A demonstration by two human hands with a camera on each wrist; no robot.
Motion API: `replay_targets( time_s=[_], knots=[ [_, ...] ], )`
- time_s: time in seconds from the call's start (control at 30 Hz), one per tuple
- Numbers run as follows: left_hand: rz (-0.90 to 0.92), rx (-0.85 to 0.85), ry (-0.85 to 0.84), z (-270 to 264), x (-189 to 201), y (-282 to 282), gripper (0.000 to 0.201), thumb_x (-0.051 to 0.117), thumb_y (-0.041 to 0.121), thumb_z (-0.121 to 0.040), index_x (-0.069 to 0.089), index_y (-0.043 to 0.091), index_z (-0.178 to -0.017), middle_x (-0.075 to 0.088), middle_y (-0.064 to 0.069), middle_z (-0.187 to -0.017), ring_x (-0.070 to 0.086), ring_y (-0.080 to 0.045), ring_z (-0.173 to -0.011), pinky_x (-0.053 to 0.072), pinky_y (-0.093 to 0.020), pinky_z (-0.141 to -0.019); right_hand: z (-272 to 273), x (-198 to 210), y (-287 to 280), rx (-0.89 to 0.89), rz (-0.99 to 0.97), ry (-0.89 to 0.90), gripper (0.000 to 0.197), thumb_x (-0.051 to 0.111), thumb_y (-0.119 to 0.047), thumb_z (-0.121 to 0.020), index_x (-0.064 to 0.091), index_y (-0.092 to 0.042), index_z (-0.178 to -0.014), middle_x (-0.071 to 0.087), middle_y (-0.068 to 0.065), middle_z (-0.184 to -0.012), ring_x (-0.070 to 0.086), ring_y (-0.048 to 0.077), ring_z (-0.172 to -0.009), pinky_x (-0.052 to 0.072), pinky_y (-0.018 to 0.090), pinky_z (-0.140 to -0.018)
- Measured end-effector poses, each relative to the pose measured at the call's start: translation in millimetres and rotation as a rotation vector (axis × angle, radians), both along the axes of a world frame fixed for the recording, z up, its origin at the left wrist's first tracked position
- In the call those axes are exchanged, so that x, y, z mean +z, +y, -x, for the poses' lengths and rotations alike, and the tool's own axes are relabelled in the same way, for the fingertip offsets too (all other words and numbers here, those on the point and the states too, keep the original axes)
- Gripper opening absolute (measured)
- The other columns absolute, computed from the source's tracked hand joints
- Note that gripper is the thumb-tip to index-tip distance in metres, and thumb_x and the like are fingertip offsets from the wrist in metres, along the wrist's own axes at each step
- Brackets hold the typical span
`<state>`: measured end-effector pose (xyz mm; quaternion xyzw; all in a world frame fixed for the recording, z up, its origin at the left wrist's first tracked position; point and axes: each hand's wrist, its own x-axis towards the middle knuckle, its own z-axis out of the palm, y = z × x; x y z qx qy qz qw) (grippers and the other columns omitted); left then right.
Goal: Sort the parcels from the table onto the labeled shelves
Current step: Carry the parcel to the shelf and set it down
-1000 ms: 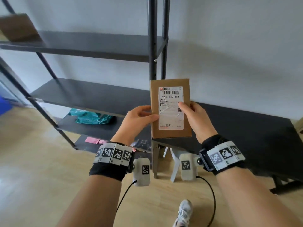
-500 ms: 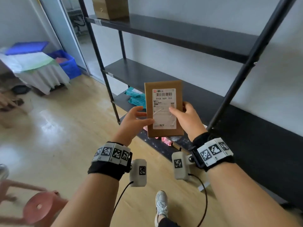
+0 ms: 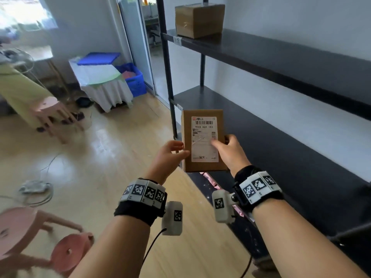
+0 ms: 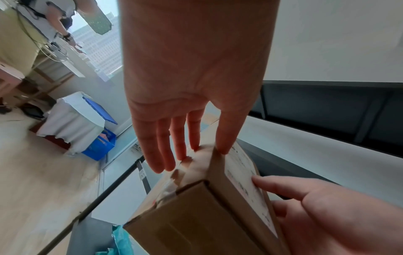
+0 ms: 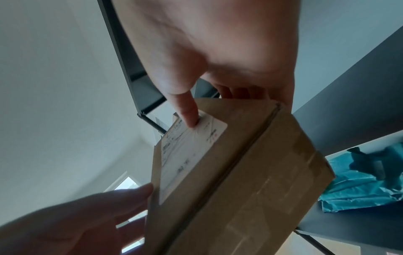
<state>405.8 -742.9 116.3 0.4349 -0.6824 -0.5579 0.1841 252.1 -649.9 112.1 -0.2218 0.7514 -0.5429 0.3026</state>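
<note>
Both hands are holding 1 flat brown parcel (image 3: 202,140) upright in the air in front of a black shelf rack (image 3: 281,63), its white label (image 3: 204,137) facing the person. The left hand (image 3: 170,155) is taking the parcel's left edge: the thumb is lying on the front face beside the label, and in the left wrist view its fingers (image 4: 165,146) are reaching long and nearly straight along the back, so this grip is a loose pinch rather than a full wrap. The right hand (image 3: 228,153) is gripping the right edge more firmly, with the thumb pressing on the label and the fingers curling round behind the box, as the right wrist view shows. The parcel is touching no shelf; it is hanging in front of the rack's middle shelf (image 3: 261,141), near the rack's left post (image 3: 170,93). A bigger box (image 3: 199,20) is sitting on the top shelf (image 3: 281,55) at its left end. Teal bags (image 5: 359,181) are lying on a lower shelf, seen past the parcel in the right wrist view. Pink packets (image 3: 208,177) are showing just under the parcel, lower in the rack. Off to the left on the wooden floor (image 3: 120,153), pink stools (image 3: 48,111) and a blue crate (image 3: 132,77) are standing well apart from the rack.
</note>
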Motion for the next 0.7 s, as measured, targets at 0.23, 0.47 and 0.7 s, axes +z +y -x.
replay_targets(
  time_s=[0.23, 0.47, 0.7],
  knots=[
    [-0.033, 0.046, -0.023, 3.9, -14.8, -76.1, 0.051, 0.063, 0.021, -0.096, 0.050, 0.015, -0.144, 0.060, -0.005, -0.135, 0.058, -0.023, -0.122, 0.048, -0.043, -0.105, 12.4, -18.7, -87.7, 0.112, -0.092, 0.007, 0.022, 0.058, -0.037, -0.096, 0.052, -0.022, -0.112, 0.064, -0.009, -0.093, 0.061, 0.001, -0.075, 0.044, 0.012, -0.048],
    [-0.117, -0.043, -0.010, 31.0, -33.1, -196.4, 0.048, 0.063, 0.016, -0.095, 0.050, 0.008, -0.140, 0.065, -0.003, -0.113, 0.063, -0.008, -0.088, 0.047, -0.018, -0.065, 29.2, -42.8, -195.8, 0.047, -0.174, 0.017, 0.028, 0.059, -0.041, -0.093, 0.057, -0.021, -0.112, 0.070, -0.001, -0.104, 0.065, 0.007, -0.083, 0.048, 0.023, -0.061],
    [-0.145, -0.124, -0.083, 59.7, -39.5, -322.0, 0.015, 0.068, 0.015, -0.086, 0.054, 0.018, -0.090, 0.062, -0.003, -0.093, 0.062, -0.019, -0.087, 0.056, -0.044, -0.090, 32.2, -49.0, -298.3, -0.238, -0.184, -0.004, 0.056, 0.063, -0.043, -0.086, 0.048, -0.015, -0.132, 0.066, 0.001, -0.115, 0.064, 0.020, -0.099, 0.053, 0.039, -0.086]
  ],
)
